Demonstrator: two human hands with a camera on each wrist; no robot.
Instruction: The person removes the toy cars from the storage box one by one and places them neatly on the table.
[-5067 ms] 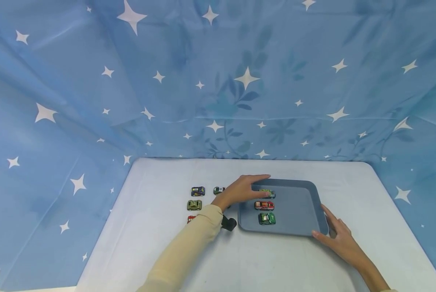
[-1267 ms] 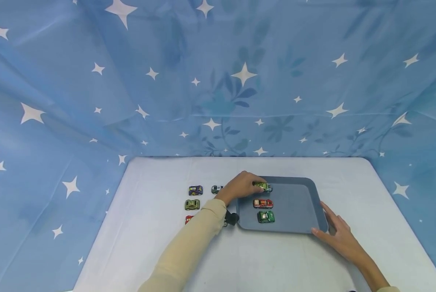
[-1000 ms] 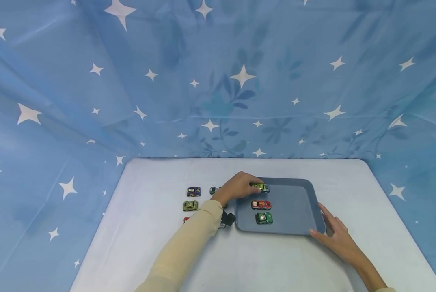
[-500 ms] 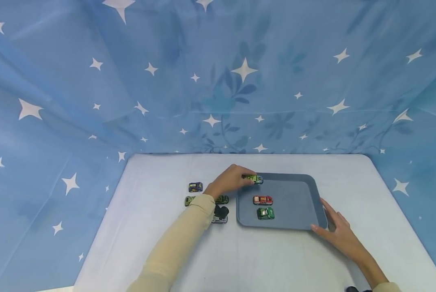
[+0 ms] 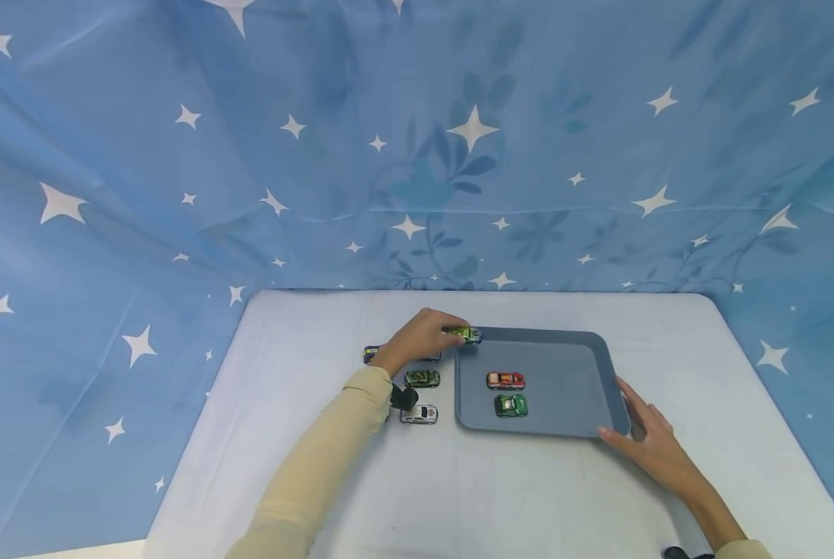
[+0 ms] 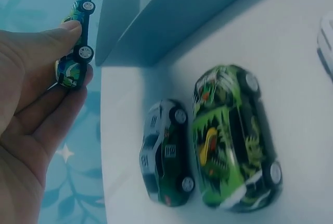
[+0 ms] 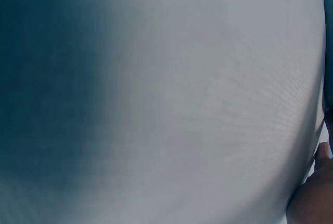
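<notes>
The left hand (image 5: 417, 341) pinches a small green toy car (image 5: 464, 335) between thumb and fingertips, just above the far left corner of the blue tray (image 5: 585, 365); it should be kept level and carried clear of the rim. The right hand (image 5: 651, 450) rests with straight fingers against the tray's near right corner. Only the left wrist view shows two more cars (image 6: 208, 140) side by side beneath the hand.
</notes>
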